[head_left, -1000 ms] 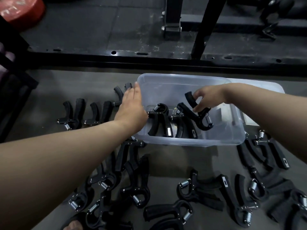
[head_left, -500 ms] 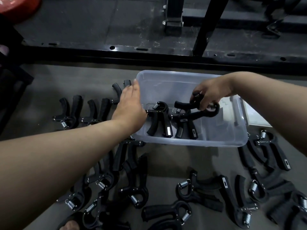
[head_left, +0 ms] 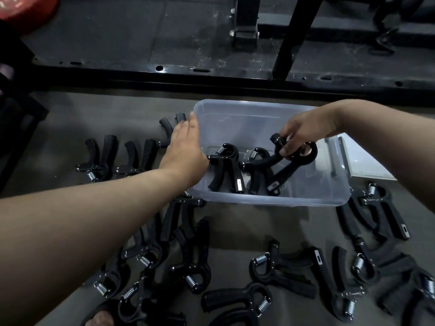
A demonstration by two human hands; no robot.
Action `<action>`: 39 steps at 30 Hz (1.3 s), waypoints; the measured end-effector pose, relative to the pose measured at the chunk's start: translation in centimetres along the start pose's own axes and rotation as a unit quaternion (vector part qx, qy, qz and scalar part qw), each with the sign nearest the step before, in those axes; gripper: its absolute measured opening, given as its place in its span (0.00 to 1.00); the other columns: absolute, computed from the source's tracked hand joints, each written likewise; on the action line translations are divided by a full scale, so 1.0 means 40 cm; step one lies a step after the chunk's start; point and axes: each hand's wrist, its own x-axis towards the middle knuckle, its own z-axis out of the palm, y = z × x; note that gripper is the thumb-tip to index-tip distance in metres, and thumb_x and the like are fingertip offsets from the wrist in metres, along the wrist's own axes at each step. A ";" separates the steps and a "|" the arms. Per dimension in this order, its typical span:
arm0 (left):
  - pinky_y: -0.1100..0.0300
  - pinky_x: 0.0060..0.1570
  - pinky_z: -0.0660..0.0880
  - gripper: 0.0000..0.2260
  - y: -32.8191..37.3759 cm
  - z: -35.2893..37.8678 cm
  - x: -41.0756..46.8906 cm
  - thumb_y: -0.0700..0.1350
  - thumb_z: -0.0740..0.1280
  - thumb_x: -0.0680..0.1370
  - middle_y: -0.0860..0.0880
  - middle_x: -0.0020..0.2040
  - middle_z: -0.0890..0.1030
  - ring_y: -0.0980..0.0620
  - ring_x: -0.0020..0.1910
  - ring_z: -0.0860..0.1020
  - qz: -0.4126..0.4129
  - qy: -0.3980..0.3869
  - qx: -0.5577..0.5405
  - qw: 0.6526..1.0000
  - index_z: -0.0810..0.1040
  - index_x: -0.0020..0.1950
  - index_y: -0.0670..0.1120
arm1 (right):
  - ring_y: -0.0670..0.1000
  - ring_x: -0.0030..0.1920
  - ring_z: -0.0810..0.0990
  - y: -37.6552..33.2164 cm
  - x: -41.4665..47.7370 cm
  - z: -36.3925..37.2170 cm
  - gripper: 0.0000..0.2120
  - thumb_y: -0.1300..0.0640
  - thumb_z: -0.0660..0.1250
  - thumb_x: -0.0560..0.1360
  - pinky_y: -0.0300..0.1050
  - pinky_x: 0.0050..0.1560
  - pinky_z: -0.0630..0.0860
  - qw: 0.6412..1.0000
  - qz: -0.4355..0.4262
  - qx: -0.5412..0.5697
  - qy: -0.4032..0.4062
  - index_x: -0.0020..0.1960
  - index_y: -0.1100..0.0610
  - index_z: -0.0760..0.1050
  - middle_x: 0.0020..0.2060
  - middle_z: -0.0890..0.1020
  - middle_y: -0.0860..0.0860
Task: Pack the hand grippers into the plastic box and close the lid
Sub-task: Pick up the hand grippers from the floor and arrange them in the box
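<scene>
A clear plastic box [head_left: 270,201] stands open on the grey floor mat. Two black hand grippers [head_left: 226,170] stand inside it at the left. My right hand [head_left: 299,135] reaches into the box and grips a third black hand gripper [head_left: 303,156] by its head, lowered beside the two others. My left hand [head_left: 186,151] lies flat with straight fingers against the box's left wall. Several more hand grippers [head_left: 188,260] lie on the mat to the left, front and right of the box. The box's lid [head_left: 362,161] lies flat behind the box's right end.
A black steel rack frame [head_left: 211,76] runs across the floor behind the box, with an upright post [head_left: 294,36]. A red weight plate [head_left: 21,10] sits at the far left corner. My bare toe [head_left: 98,318] shows at the bottom edge among the grippers.
My right hand has lowered its hand gripper deeper into the box and turned it, setting it next to the two inside. My left hand has stayed on the box's left wall.
</scene>
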 end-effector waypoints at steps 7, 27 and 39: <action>0.51 0.76 0.50 0.37 0.000 0.002 0.000 0.34 0.54 0.72 0.47 0.78 0.52 0.50 0.77 0.47 0.001 0.004 0.000 1.000 0.41 0.79 0.45 | 0.48 0.43 0.85 -0.026 0.097 0.033 0.13 0.39 0.75 0.67 0.46 0.50 0.80 0.971 0.059 -0.228 -0.037 0.45 0.45 0.81 0.40 0.87 0.46; 0.50 0.76 0.49 0.38 0.008 -0.008 -0.008 0.35 0.56 0.73 0.47 0.79 0.50 0.51 0.77 0.45 -0.006 -0.008 -0.002 1.000 0.40 0.79 0.45 | 0.53 0.44 0.74 0.035 0.123 0.275 0.11 0.58 0.61 0.77 0.40 0.42 0.67 0.972 0.132 -0.146 0.129 0.54 0.62 0.78 0.47 0.80 0.56; 0.52 0.76 0.48 0.38 0.009 -0.007 -0.007 0.35 0.56 0.73 0.46 0.78 0.51 0.50 0.77 0.46 -0.002 -0.006 0.002 1.000 0.41 0.79 0.44 | 0.61 0.56 0.78 0.024 0.151 0.290 0.12 0.61 0.58 0.79 0.42 0.47 0.67 0.971 0.070 -0.091 0.211 0.58 0.65 0.74 0.54 0.80 0.62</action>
